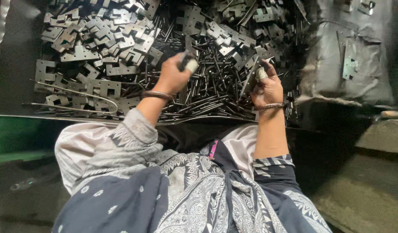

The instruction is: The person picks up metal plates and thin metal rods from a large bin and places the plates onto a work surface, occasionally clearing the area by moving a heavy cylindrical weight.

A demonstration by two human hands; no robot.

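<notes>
My left hand [175,75] is closed around a small dark metal piece, its fingertip wrapped in pale tape, held just above a heap of thin metal pins [207,92]. My right hand [267,86] grips a flat grey metal plate [249,80] standing on edge among the pins; its thumb is taped too. A bangle circles each wrist. Behind the pins lies a large pile of notched, perforated metal plates [104,39].
The parts lie on a dark tray whose thin metal front edge [56,116] runs across in front of my lap. Two bent wire rods [78,101] rest at the left. A grey cloth-covered mass [349,64] with a few plates on it stands at the right.
</notes>
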